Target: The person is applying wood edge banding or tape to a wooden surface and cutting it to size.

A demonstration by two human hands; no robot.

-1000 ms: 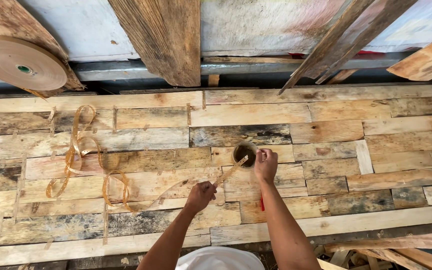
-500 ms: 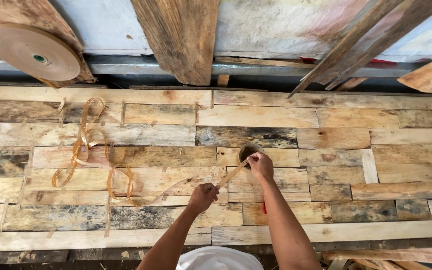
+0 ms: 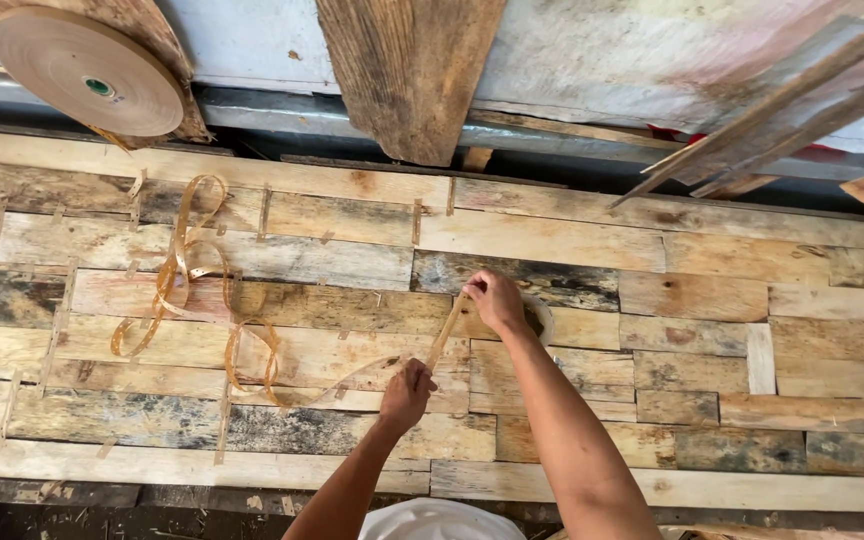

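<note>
A strip of brown paper tape point(image 3: 446, 337) runs taut between my two hands over a panel of patchwork wood pieces point(image 3: 712, 300). My right hand point(image 3: 493, 299) pinches its far end and rests over a small round bowl point(image 3: 538, 318), which is mostly hidden. My left hand point(image 3: 407, 393) grips the tape's near end. From there the tape trails left in loose curls point(image 3: 180, 275) across the boards.
A large roll of brown tape point(image 3: 87, 72) leans at the top left. Rough planks point(image 3: 412, 70) stand against the wall behind the panel, with more slanting at the top right point(image 3: 782, 120). Short tape strips cover several joints. A white cap point(image 3: 437, 523) shows at the bottom edge.
My right hand has moved from beside the bowl to over it, covering most of it. The tape between my hands is pulled straighter. The view has shifted slightly.
</note>
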